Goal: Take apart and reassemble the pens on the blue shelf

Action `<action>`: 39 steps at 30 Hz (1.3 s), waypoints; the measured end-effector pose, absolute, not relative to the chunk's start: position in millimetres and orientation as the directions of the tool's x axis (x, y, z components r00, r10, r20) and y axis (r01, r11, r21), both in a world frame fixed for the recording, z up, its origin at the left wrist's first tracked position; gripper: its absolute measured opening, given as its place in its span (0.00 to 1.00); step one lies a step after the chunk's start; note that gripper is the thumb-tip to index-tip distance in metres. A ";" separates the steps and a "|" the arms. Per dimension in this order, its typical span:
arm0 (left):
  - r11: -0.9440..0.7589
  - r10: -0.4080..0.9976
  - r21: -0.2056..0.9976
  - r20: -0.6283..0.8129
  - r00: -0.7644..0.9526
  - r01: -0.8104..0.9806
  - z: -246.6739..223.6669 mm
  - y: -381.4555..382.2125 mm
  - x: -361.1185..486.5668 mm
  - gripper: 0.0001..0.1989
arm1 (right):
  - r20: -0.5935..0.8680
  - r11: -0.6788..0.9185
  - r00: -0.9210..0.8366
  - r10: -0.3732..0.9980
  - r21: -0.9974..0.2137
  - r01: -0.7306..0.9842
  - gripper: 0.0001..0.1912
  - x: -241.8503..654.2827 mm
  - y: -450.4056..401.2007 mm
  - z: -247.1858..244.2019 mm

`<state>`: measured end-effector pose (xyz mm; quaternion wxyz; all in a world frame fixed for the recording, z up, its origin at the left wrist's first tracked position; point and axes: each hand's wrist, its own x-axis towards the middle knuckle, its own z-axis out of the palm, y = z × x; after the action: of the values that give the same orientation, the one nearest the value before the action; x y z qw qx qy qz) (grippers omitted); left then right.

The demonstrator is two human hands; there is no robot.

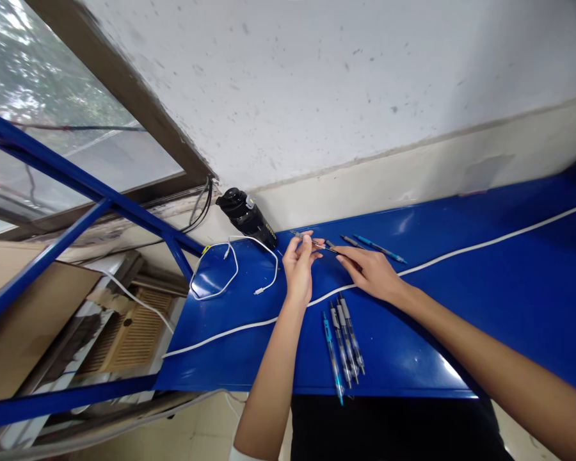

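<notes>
On the blue worktop [441, 307], the fingers of the left hand [297, 275] pinch a slim pen [314, 242] steady while those of the right hand [369, 272] grip its tip.

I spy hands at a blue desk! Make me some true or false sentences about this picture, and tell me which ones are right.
1. The left hand holds a thin pen part. True.
2. The desk is red. False: it is blue.
3. A black bottle is next to the wall. True.
4. The short white cable is wrapped around the bottle. False: it lies in a loose loop on the desk beside the bottle.
5. The right hand holds a blue pen. False: that pen lies on the desk past the hand.
6. Several pens lie side by side on the desk. True.
</notes>
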<state>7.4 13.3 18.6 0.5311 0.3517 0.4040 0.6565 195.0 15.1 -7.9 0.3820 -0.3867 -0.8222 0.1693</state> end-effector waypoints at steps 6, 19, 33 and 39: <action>-0.065 0.994 0.923 0.026 -0.109 -0.379 18.3 11.3 11.7 0.21 | 0.491 0.642 -0.413 0.767 -0.578 0.504 0.20 194.6 15.0 -8.1; -0.104 0.986 0.882 0.032 -0.163 -0.459 19.2 13.2 10.4 0.21 | 0.499 0.641 -0.403 0.768 -0.579 0.504 0.19 194.7 15.3 -7.8; -0.055 0.998 0.933 0.041 -0.046 -0.356 13.9 11.5 13.1 0.18 | 0.468 0.603 -0.382 0.797 -0.586 0.541 0.19 195.7 16.0 -10.8; -0.112 0.989 0.923 0.068 -0.131 -0.367 11.6 12.1 15.3 0.17 | 0.405 0.551 -0.373 0.835 -0.612 0.568 0.18 195.1 13.9 -7.8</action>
<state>15.3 12.1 11.6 0.5327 0.3884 0.4003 0.6365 195.1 13.9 -7.8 0.3529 -0.4346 -0.8068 0.1889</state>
